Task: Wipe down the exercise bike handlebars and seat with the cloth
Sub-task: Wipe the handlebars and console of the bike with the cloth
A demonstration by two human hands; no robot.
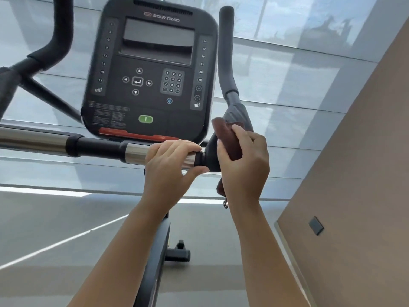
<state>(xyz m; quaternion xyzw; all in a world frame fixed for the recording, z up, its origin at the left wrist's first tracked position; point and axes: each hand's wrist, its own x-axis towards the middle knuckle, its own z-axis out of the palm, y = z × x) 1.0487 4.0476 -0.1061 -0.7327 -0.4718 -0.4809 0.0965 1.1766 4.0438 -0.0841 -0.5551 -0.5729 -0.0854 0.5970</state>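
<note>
Presently the brown cloth (230,140) is pinched round the handlebar bend (211,160) by the right grip (245,165), beneath the upright horn (226,52); the chrome bar (135,152) is clasped by the left grip (170,167).

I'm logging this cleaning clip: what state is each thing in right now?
Cloth: bunched, pressed on the right handlebar at its bend.
Right hand: curled round the cloth.
Left hand: gripping the chrome bar.
Screen: dark, blank.
</note>
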